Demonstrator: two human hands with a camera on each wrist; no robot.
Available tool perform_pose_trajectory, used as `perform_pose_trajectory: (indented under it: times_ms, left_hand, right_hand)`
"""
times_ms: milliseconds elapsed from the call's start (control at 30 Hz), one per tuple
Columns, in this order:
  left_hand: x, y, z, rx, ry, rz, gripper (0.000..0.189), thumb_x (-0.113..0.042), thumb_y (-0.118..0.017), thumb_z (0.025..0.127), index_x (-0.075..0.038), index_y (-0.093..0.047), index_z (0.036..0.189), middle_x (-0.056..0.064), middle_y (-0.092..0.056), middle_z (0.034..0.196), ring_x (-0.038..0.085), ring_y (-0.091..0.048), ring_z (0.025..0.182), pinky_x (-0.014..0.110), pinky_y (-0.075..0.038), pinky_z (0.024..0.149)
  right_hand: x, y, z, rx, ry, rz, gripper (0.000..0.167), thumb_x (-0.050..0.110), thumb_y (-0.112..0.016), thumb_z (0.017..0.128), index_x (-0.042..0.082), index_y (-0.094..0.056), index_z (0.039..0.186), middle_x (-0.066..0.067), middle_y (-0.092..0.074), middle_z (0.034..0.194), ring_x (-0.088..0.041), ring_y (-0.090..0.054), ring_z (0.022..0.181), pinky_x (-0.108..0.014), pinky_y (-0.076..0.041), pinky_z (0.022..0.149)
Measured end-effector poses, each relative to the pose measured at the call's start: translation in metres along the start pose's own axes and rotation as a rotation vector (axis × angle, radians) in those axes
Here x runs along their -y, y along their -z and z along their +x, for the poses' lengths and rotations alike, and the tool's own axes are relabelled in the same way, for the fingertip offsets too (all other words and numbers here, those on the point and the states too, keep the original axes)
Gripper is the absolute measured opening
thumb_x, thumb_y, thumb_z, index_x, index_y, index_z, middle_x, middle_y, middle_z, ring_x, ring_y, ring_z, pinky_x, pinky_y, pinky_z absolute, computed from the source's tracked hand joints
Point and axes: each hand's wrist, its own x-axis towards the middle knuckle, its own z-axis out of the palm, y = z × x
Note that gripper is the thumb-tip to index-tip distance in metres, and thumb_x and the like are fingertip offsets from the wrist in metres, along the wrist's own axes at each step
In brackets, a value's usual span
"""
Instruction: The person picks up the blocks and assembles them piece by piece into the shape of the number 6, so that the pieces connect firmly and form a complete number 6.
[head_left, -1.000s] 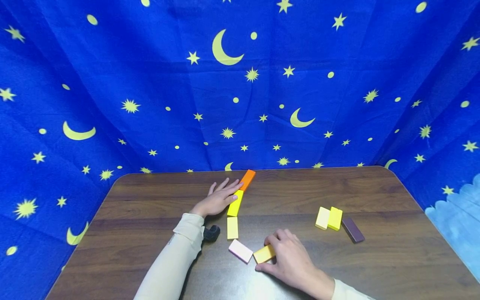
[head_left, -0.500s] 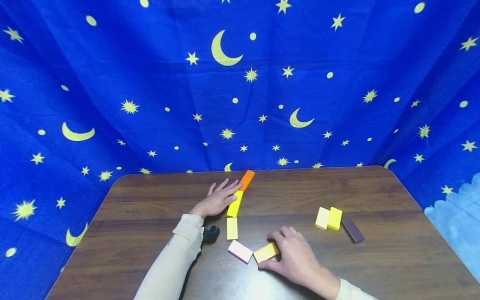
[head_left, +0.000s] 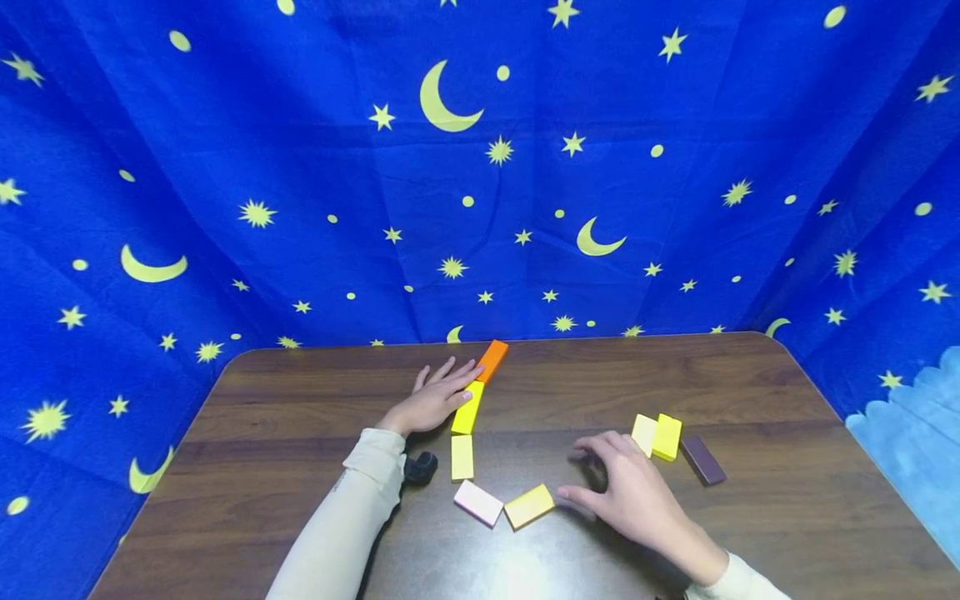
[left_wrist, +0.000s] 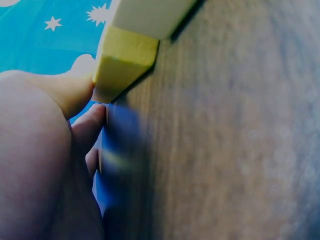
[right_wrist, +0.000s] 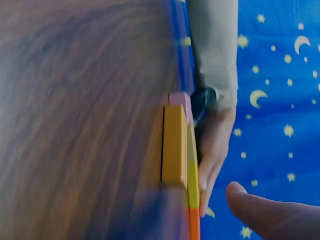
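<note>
A curving row of flat rectangular blocks runs down the table: orange (head_left: 492, 362), bright yellow (head_left: 468, 408), pale yellow (head_left: 462, 457), pink (head_left: 478, 503) and golden (head_left: 528, 506). Along the top of this row lies my left hand (head_left: 431, 403), fingers stretched out, fingertips at the orange block and thumb at the bright yellow one. My right hand (head_left: 636, 493) is over the table just right of the golden block, thumb and fingers apart with nothing between them. In the right wrist view, the golden block (right_wrist: 174, 145) stands nearest, beyond the right thumb (right_wrist: 260, 207).
To the right lie a cream block (head_left: 642, 432), partly behind the right hand's fingers, a yellow block (head_left: 667, 437) against it, and a dark purple block (head_left: 703, 461). A black wrist device (head_left: 422, 468) sits under the left cuff. A blue starry cloth (head_left: 525, 183) hangs behind the table.
My right hand has let go of the golden block and moved right toward the cream block. The golden block stays beside the pink one. My left hand has kept its place.
</note>
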Motion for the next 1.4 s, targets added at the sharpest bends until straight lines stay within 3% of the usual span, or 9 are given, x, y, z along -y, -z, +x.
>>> perform_pose_trajectory:
  times_ms: [233,533,967,1400]
  left_hand:
    - [0.004,-0.003,-0.001,-0.013,-0.019,0.007,0.052,-0.031,-0.038,0.11,-0.018,-0.03,0.159,0.004,-0.022,0.166,0.034,-0.003,0.154,0.064,0.006,0.116]
    - [0.002,-0.005,0.0,0.007,-0.003,-0.007,0.052,-0.033,-0.038,0.11,-0.02,-0.029,0.16,0.0,-0.02,0.166,0.03,-0.002,0.155,0.061,0.008,0.117]
    - [0.001,-0.003,-0.002,0.006,0.003,-0.01,0.052,-0.033,-0.039,0.11,-0.02,-0.03,0.16,0.001,-0.02,0.166,0.03,-0.002,0.155,0.061,0.008,0.117]
    - [0.001,0.0,-0.001,0.0,-0.001,-0.001,0.052,-0.035,-0.037,0.11,-0.021,-0.028,0.16,0.0,-0.019,0.166,0.03,-0.001,0.155,0.061,0.008,0.117]
  right_hand:
    - [-0.022,0.012,0.002,-0.073,-0.018,0.017,0.049,0.04,-0.088,0.076,0.011,-0.072,0.112,-0.003,-0.069,0.105,-0.025,-0.063,0.102,-0.047,-0.051,0.083]
    - [-0.052,0.019,0.005,-0.127,-0.035,0.027,0.053,0.034,-0.089,0.076,0.005,-0.069,0.114,-0.013,-0.069,0.11,-0.038,-0.059,0.107,-0.056,-0.047,0.089]
    - [-0.088,0.023,0.008,-0.122,-0.03,0.061,0.062,0.038,-0.089,0.074,0.004,-0.067,0.121,-0.017,-0.066,0.12,-0.039,-0.051,0.113,-0.052,-0.039,0.091]
    - [-0.109,0.027,0.009,-0.086,-0.028,0.076,0.072,0.041,-0.091,0.07,0.005,-0.063,0.127,-0.018,-0.065,0.124,-0.04,-0.047,0.115,-0.053,-0.034,0.091]
